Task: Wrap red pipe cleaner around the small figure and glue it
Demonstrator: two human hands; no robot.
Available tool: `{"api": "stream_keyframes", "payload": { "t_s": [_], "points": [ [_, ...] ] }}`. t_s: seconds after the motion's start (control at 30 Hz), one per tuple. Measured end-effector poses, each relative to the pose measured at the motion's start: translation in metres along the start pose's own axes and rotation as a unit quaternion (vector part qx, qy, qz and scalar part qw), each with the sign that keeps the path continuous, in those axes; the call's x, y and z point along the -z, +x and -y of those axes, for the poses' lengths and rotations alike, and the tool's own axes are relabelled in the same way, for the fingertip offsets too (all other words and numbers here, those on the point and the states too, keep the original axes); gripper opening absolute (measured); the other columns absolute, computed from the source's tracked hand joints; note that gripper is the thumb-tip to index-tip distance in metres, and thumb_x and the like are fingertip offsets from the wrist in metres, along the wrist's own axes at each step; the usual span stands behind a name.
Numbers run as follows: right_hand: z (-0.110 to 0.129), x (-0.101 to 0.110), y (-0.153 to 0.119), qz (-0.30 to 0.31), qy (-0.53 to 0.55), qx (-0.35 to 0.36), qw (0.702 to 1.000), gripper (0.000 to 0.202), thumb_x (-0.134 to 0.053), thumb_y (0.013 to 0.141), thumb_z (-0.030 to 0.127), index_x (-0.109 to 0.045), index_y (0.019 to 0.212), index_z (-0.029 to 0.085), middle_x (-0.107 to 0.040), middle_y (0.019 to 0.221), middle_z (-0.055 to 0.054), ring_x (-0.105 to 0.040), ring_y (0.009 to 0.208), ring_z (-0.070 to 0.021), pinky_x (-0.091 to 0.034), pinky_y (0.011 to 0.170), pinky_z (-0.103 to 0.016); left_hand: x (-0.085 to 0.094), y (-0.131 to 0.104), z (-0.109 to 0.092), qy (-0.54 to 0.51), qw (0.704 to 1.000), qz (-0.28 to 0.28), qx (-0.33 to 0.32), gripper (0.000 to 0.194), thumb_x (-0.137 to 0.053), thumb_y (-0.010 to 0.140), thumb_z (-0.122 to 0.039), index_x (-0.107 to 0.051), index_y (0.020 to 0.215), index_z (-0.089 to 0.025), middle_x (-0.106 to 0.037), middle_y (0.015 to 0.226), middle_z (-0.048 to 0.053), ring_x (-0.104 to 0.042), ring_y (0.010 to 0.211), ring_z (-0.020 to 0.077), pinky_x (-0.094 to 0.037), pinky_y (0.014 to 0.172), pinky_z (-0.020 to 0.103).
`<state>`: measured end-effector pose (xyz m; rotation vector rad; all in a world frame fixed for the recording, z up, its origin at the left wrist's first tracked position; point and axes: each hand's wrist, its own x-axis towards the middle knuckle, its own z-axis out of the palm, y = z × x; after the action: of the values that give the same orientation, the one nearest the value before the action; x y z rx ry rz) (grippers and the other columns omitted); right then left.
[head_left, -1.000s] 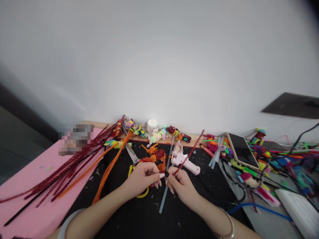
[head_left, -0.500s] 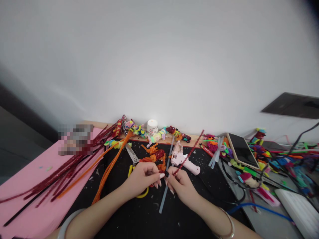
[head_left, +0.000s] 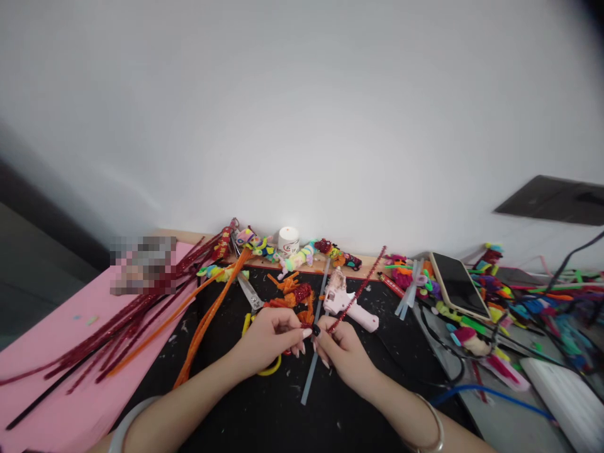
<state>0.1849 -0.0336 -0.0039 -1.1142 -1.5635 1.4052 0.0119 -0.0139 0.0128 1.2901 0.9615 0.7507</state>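
Both hands meet over the black mat (head_left: 264, 415), pinching a red tinsel pipe cleaner (head_left: 362, 286). Its free length slants up and right out of my right hand (head_left: 346, 352), whose thumb and fingers are pressed together. My left hand (head_left: 274, 336) grips the short end between thumb and forefinger, fingertips almost touching the right ones. Just beyond lies a red and orange pipe cleaner piece (head_left: 298, 294). A pale pink glue gun (head_left: 352, 305) rests behind my right hand. Scissors (head_left: 250, 290) with yellow handles lie partly hidden by my left hand. A translucent glue stick (head_left: 310, 374) passes beneath the fingertips.
Bundles of red pipe cleaners (head_left: 136, 314) and orange ones (head_left: 207, 327) lie at left, partly over a pink sheet (head_left: 56, 352). A white container (head_left: 288, 240) stands by the wall. To the right are a phone (head_left: 460, 286), several colourful pieces, cables and a white box-like object (head_left: 564, 399).
Hardly anything differs. Both hands keep their pinch on the red pipe cleaner, with a slightly longer bit of red showing at the left fingertips.
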Motion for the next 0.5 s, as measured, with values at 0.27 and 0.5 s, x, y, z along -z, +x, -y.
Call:
{"api": "stream_keyframes", "payload": {
  "t_s": [0.27,0.5],
  "points": [
    [-0.0002,0.0002,-0.0006,0.000,0.002,-0.003,1.000,0.030,-0.044,0.089,0.033,-0.043,0.061,0.021,-0.040,0.044,0.008,-0.034,0.040,-0.0083,-0.026,0.042,-0.021,-0.0001,0.0006,0.0000,0.003,1.000,-0.002,0.005,0.022,-0.063,0.073,-0.027,-0.055,0.058,-0.014,-0.065,0.052,0.001,-0.056,0.047,0.0102,-0.044,0.049,0.021],
    [-0.0009,0.0011,0.0001,-0.001,-0.002,0.002,1.000,0.031,-0.044,0.089,0.034,-0.043,0.061,0.021,-0.040,0.044,0.008,-0.034,0.040,-0.0082,-0.026,0.042,-0.021,-0.0002,-0.0002,0.0000,0.007,1.000,-0.001,0.004,0.022,-0.063,0.074,-0.028,-0.056,0.058,-0.014,-0.064,0.052,0.001,-0.056,0.046,0.0102,-0.044,0.049,0.021]
  ]
}}
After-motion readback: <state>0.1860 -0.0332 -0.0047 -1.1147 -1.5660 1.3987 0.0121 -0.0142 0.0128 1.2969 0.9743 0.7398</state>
